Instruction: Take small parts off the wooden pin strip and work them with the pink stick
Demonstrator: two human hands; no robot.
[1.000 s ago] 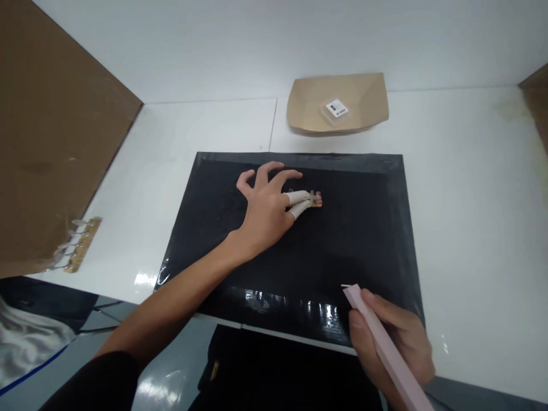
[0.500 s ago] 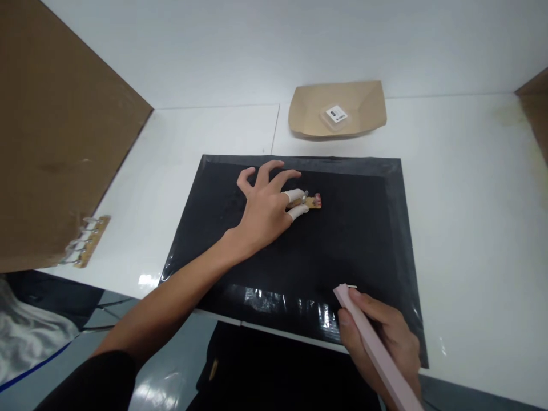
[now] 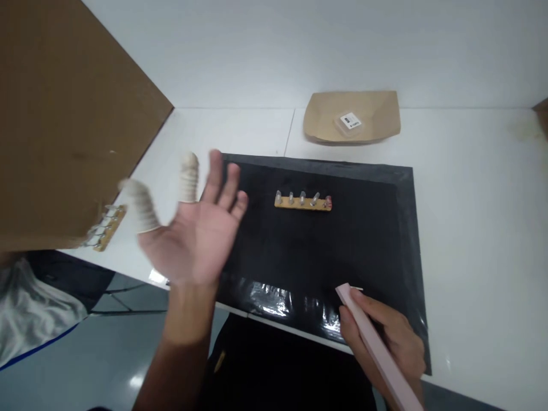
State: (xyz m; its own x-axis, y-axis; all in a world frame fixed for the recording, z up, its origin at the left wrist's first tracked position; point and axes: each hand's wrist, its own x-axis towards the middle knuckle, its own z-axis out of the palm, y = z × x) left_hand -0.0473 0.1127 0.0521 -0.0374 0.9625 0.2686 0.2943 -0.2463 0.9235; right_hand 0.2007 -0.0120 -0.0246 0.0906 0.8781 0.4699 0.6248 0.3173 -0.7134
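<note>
My left hand [image 3: 194, 225] is raised off the mat, palm showing, fingers spread and nothing in it. Off-white finger cots cover its thumb and index finger; motion blurs the hand. My right hand [image 3: 391, 342] is wrapped round a long, pale pink flat-sided bar [image 3: 377, 345] near the front right of the mat. A thin white sliver [image 3: 356, 288] sticks out beside the bar's tip. On the black mat [image 3: 299, 245] lies a short wooden strip [image 3: 295, 204] bearing a row of small clear upright pieces. The rightmost piece [image 3: 327, 201] has red on it.
At the back, a brown paper tray [image 3: 319, 117] holds a small clear box [image 3: 349, 124] with a white label. Another wooden strip [image 3: 112, 225] with clear pieces lies at the left, beside a brown panel [image 3: 85, 120]. A white table [image 3: 475, 228] surrounds the mat.
My left hand has let go of the wooden strip, moved left and turned palm up with fingers spread. My right hand keeps hold of the pink bar. The view has shifted slightly.
</note>
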